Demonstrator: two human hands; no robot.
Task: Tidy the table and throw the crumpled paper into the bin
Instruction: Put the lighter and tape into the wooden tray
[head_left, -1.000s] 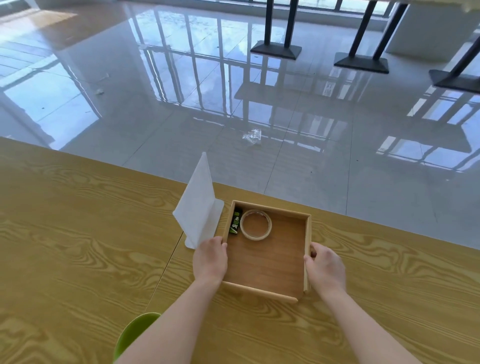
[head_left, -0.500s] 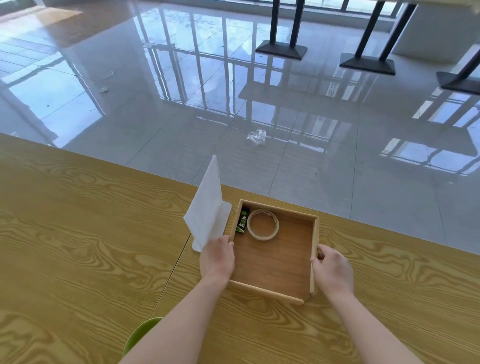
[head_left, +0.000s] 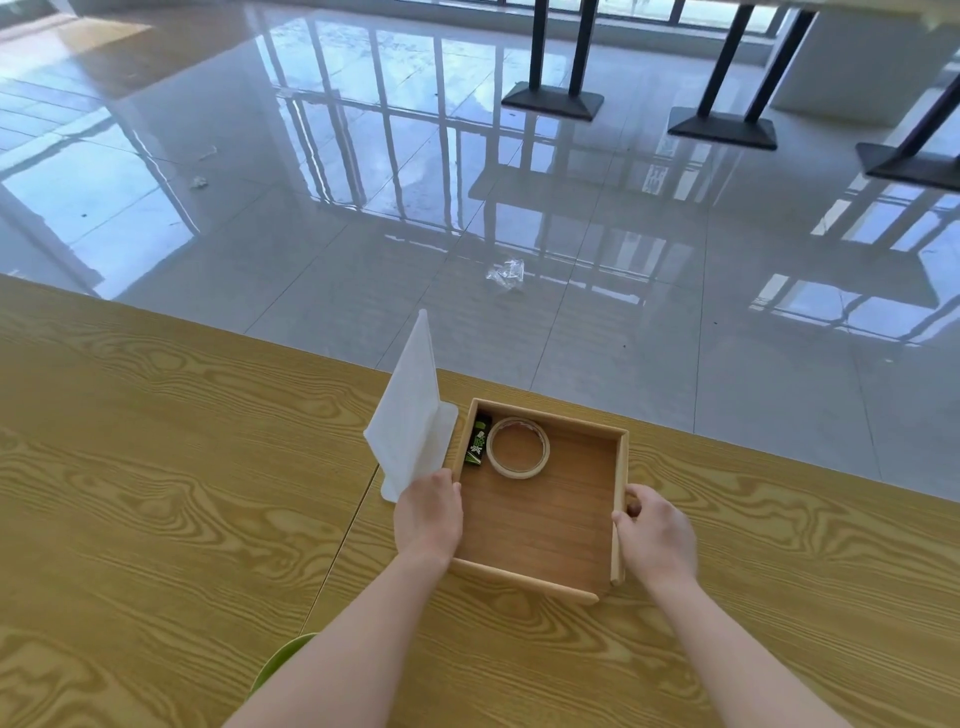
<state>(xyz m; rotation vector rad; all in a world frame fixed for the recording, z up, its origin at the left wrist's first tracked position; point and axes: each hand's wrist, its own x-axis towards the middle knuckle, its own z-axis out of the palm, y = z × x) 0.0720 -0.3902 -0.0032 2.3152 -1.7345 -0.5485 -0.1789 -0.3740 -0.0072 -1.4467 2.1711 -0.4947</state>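
Bright daylight is admitted from windows beyond the far edge of the table (head_left: 156, 493), and strong glare with window reflections is spread over the glossy floor (head_left: 363, 182). Soft shadows are cast. Straight lines are bowed towards the frame edges; focus is sharp throughout.

Canteen hall (pedestal tables (head_left: 722, 124), tiles (head_left: 311, 260)).

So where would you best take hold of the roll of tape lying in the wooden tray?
Probably from straight above, pinching the tape roll across its ring wall on the right side. It lies flat, hole upward, in the wooden tray's far left corner, beside the small black and green item on its left, so the right side is freer.
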